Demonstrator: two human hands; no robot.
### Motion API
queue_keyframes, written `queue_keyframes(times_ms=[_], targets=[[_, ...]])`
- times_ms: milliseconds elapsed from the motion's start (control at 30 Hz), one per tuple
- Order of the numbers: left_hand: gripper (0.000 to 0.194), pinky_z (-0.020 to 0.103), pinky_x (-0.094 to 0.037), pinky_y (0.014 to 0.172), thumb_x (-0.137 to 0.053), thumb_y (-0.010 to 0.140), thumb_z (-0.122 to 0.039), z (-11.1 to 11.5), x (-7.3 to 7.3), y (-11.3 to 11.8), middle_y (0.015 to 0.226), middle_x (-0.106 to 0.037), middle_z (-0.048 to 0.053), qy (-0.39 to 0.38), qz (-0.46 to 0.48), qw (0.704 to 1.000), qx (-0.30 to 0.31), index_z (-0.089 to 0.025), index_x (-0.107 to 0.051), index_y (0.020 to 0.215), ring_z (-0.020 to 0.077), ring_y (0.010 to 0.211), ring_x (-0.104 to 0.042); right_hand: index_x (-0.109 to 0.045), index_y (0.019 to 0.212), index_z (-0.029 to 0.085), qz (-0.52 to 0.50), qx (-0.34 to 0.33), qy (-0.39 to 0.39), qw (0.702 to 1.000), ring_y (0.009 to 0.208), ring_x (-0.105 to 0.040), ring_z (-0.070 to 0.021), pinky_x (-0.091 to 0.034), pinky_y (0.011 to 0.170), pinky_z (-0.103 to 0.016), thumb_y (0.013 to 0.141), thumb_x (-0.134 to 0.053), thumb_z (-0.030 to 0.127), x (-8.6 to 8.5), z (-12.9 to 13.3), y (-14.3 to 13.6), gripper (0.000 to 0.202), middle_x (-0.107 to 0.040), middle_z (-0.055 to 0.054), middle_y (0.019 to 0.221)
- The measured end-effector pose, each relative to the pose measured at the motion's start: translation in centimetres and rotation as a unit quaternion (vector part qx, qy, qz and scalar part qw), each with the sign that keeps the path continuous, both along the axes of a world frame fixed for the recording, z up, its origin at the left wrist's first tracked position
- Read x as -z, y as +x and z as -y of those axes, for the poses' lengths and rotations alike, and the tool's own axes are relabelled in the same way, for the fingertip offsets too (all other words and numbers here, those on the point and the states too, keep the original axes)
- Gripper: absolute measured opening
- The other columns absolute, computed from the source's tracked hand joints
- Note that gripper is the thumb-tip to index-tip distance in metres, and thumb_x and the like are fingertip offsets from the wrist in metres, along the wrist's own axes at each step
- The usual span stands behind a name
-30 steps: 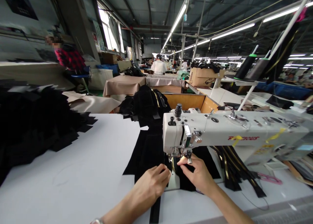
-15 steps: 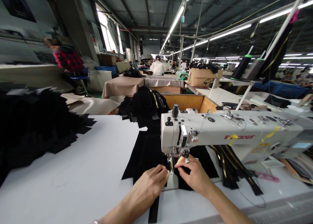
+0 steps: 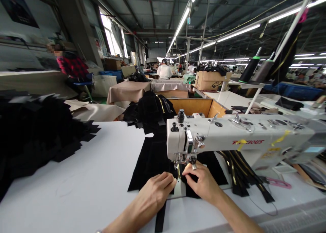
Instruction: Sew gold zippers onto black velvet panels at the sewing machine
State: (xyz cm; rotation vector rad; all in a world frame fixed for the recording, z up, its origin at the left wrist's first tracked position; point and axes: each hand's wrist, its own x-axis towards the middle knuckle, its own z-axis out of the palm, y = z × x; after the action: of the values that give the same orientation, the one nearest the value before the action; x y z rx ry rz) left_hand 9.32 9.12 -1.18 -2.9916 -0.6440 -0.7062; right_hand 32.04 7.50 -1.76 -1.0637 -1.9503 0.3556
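A sewing machine [image 3: 216, 134] stands over layered black fabric [image 3: 150, 161] on the white table. Beneath its presser foot runs a black zipper [image 3: 179, 172] with gold teeth. My left hand [image 3: 156, 192] is closed, its fingertips pinching the fabric's edge just left of the zipper. On the other side, my right hand [image 3: 201, 180] pinches at the zipper's right edge, close below the needle area. What lies exactly between the fingertips is partly hidden. A narrow black strip [image 3: 160, 217] hangs toward me from under my left hand.
Stacked black pieces [image 3: 46, 134] cover the table's left side. More black pieces with zippers [image 3: 155, 107] lie behind the fabric. Right of my hands are loose zippers [image 3: 236, 175] and pink-handled scissors [image 3: 280, 183]. Thread cones [image 3: 251, 70] stand at right; a person [image 3: 72, 66] sits far left.
The fabric's left corner has shifted slightly toward me. Both hands keep nearly the same pinching pose beside the presser foot. The view has tilted a little.
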Motion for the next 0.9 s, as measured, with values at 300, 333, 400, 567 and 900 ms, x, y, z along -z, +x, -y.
queue_keyframes(times_ms=[300,333,400,567,900], targets=[[0.027,0.032,-0.055,0.079,-0.029,0.101,-0.007,0.6,-0.7,0.4,0.106,-0.059,0.009,-0.006,-0.034,0.999,-0.033,-0.015,-0.055,0.105,0.0212,0.092,-0.061,-0.066,0.088,0.022,0.029,-0.01,0.01,0.999,0.084,-0.058,-0.0204,-0.049,0.078,-0.034,0.086,-0.053,0.006,-0.3,0.4,-0.3,0.021,-0.065,-0.004,0.085],[0.028,0.032,-0.055,0.078,-0.027,0.102,-0.007,0.6,-0.7,0.4,0.107,-0.058,0.01,-0.005,-0.028,0.999,-0.034,-0.015,-0.054,0.105,0.0213,0.093,-0.061,-0.066,0.088,0.022,0.034,-0.009,0.012,0.999,0.084,-0.058,-0.0207,-0.049,0.078,-0.035,0.086,-0.053,0.006,-0.4,0.4,-0.3,0.021,-0.065,-0.004,0.085],[0.03,0.032,-0.056,0.079,-0.025,0.102,-0.008,0.6,-0.6,0.5,0.108,-0.059,0.01,0.002,-0.019,0.999,-0.032,-0.016,-0.054,0.106,0.0214,0.094,-0.061,-0.067,0.089,0.022,0.048,-0.005,0.017,0.999,0.084,-0.059,-0.0214,-0.049,0.078,-0.036,0.087,-0.052,0.007,-0.5,0.5,-0.3,0.021,-0.065,-0.004,0.085],[0.028,0.034,-0.056,0.083,-0.033,0.096,-0.002,-0.1,0.0,0.5,0.11,-0.059,0.01,0.001,-0.036,0.999,-0.041,-0.016,-0.053,0.11,0.0222,0.096,-0.061,-0.07,0.095,0.021,0.069,0.007,0.019,0.997,0.091,-0.06,-0.0235,-0.052,0.084,-0.039,0.088,-0.052,0.01,-0.3,0.4,-0.1,0.022,-0.067,-0.007,0.092],[0.029,0.034,-0.055,0.08,-0.041,0.09,0.002,-0.9,-0.4,1.0,0.107,-0.058,0.008,-0.015,-0.064,0.995,-0.077,-0.016,-0.051,0.109,0.0225,0.093,-0.06,-0.072,0.104,0.018,0.085,0.022,0.02,0.996,0.098,-0.062,-0.0249,-0.054,0.089,-0.041,0.087,-0.052,0.011,-0.2,0.4,0.0,0.027,-0.069,-0.01,0.102]])
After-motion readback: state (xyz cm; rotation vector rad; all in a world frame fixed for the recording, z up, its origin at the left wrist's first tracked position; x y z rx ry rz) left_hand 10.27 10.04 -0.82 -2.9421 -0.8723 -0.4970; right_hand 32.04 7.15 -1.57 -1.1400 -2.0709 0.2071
